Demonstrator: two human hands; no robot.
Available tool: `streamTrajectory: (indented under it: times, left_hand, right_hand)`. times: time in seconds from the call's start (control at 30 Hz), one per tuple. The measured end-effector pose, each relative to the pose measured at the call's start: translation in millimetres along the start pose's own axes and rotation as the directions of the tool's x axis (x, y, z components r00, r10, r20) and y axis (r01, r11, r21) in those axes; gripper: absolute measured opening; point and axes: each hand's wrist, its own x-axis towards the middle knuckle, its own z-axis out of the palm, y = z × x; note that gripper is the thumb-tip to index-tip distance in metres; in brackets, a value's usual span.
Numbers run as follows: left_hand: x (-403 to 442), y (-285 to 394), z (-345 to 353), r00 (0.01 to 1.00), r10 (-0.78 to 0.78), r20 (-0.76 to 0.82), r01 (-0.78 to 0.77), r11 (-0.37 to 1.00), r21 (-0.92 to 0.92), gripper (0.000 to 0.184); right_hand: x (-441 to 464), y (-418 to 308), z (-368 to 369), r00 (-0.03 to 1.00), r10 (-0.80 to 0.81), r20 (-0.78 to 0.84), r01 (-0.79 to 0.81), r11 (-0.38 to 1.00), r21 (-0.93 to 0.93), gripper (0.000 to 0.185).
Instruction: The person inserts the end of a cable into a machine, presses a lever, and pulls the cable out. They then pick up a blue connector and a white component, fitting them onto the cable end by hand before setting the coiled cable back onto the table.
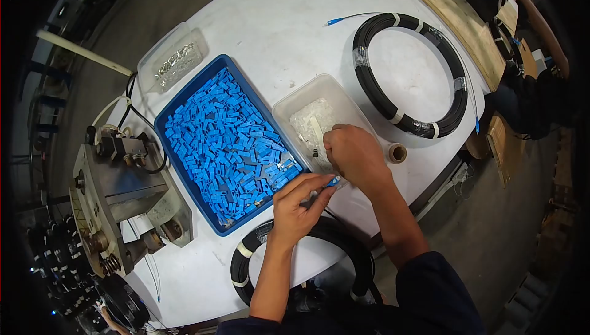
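Note:
My left hand [299, 207] pinches a small blue fiber connector [334, 181] between thumb and fingertips, beside the near right corner of the blue tray. My right hand [357, 155] is closed, with its fingers curled over the near right side of a clear plastic tub [289, 110]. What it holds, if anything, is hidden. Inside the tub lie small clear pieces [310, 114] and a pale strip [316, 131] with a dark end. Many blue connector housings [224, 144] fill the blue tray [184, 195] left of my hands.
A coiled black cable [364, 67] with blue connector ends [334, 22] lies at the far right of the white table [276, 21]. Another black coil [244, 264] sits under my forearms. A metal press [132, 181] stands left. A cardboard roll [397, 153] and another clear tub [147, 67] are nearby.

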Motion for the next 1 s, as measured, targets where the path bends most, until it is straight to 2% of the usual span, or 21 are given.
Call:
streamTrajectory:
  times: [0.13, 0.2, 0.23, 0.3, 0.33, 0.4, 0.43, 0.5, 0.53, 0.57, 0.63, 0.7, 0.77, 0.9, 1.0]
  left_hand:
    - [-3, 1, 1, 0.999, 0.043, -0.022, -0.044, 0.996, -0.073, 0.023]
    - [-11, 2, -1, 0.999, 0.021, -0.037, -0.024, 0.995, -0.096, 0.023]
    - [-14, 1, -2, 0.999, -0.008, -0.048, 0.002, 0.992, -0.127, 0.024]
    - [-22, -2, -4, 0.998, 0.011, -0.058, -0.019, 0.991, -0.131, 0.024]
    - [-24, -2, -4, 0.999, -0.047, -0.024, 0.044, 0.989, -0.139, 0.023]
    - [-28, 11, -8, 0.987, -0.155, 0.034, 0.158, 0.979, -0.128, 0.018]
    - [-31, 10, -10, 0.988, -0.153, 0.022, 0.155, 0.98, -0.128, 0.018]
    - [-41, 2, -14, 0.972, -0.209, 0.105, 0.225, 0.959, -0.174, 0.015]
    - [-44, 2, -17, 0.969, -0.226, 0.096, 0.239, 0.958, -0.157, 0.013]
    - [-47, 4, -20, 0.955, -0.276, 0.109, 0.292, 0.941, -0.172, 0.012]
    - [-53, 1, -27, 0.951, -0.284, 0.119, 0.303, 0.932, -0.2, 0.009]
    - [-63, 1, -35, 0.935, -0.333, 0.123, 0.353, 0.905, -0.238, 0.009]
    - [-77, 1, -43, 0.919, -0.372, 0.132, 0.395, 0.876, -0.277, 0.009]
    - [-109, -3, -63, 0.94, -0.332, 0.074, 0.337, 0.876, -0.345, 0.011]
    - [-123, 5, -84, 0.942, -0.336, 0.015, 0.325, 0.901, -0.287, 0.013]
  right_hand:
    - [-1, 3, 1, 0.997, -0.054, -0.056, 0.055, 0.998, 0.02, 0.003]
    - [-4, -2, -8, 0.994, -0.086, -0.068, 0.095, 0.985, 0.145, 0.006]
    - [-7, -7, -13, 0.993, -0.091, -0.073, 0.101, 0.984, 0.146, 0.006]
    - [-18, -19, -26, 0.986, -0.024, -0.168, 0.081, 0.936, 0.342, 0.009]
    - [-25, -25, -35, 0.986, -0.031, -0.166, 0.086, 0.937, 0.338, 0.009]
    - [-41, -37, -48, 0.97, -0.033, -0.241, 0.153, 0.852, 0.501, 0.009]
    - [-50, -41, -46, 0.97, -0.044, -0.238, 0.161, 0.852, 0.499, 0.009]
    - [-72, -45, -31, 0.962, 0.021, -0.273, 0.182, 0.693, 0.698, 0.01]
    - [-81, -48, -19, 0.957, 0.058, -0.285, 0.2, 0.578, 0.791, 0.013]
    - [-90, -51, -7, 0.96, 0.047, -0.277, 0.2, 0.577, 0.792, 0.013]
    - [-108, -58, 16, 0.929, 0.263, -0.259, 0.172, 0.312, 0.934, 0.012]
    - [-124, -61, 39, 0.938, 0.255, -0.234, 0.165, 0.264, 0.95, 0.012]
    - [-133, -70, 59, 0.926, 0.318, -0.205, 0.137, 0.224, 0.965, 0.013]
    - [-142, -87, 82, 0.938, 0.202, -0.281, 0.206, 0.327, 0.922, 0.018]
    - [-136, -105, 90, 0.963, 0.124, -0.238, 0.2, 0.26, 0.945, 0.02]
